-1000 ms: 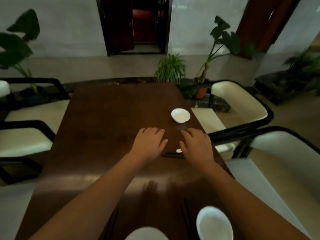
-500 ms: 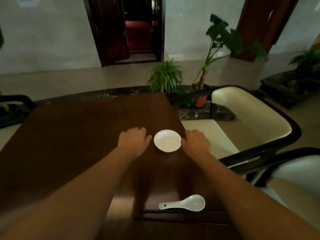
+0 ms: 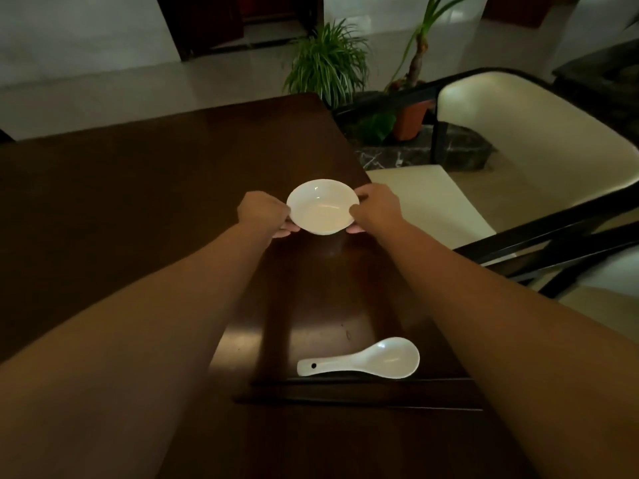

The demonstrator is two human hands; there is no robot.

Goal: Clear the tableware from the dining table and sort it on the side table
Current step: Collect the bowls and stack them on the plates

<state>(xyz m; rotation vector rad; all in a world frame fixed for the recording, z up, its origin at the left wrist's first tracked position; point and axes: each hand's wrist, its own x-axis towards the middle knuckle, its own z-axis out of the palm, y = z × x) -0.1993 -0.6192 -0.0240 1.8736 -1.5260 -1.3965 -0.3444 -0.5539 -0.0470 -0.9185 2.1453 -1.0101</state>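
Both hands are closing on the small white bowl (image 3: 321,206) at the centre of the frame — the left hand (image 3: 263,213) is gripping its left rim and the right hand (image 3: 377,211) is pinching its right rim, fingertips showing beneath. Whether the bowl is lifting off the dark wooden bench (image 3: 145,188) cannot be told. The clearing is looking far from finished: a white ceramic spoon (image 3: 363,359) is lying at lower centre, just above a pair of dark chopsticks (image 3: 359,397) — both untouched. The side table is not showing, so nothing sorted there can be judged.
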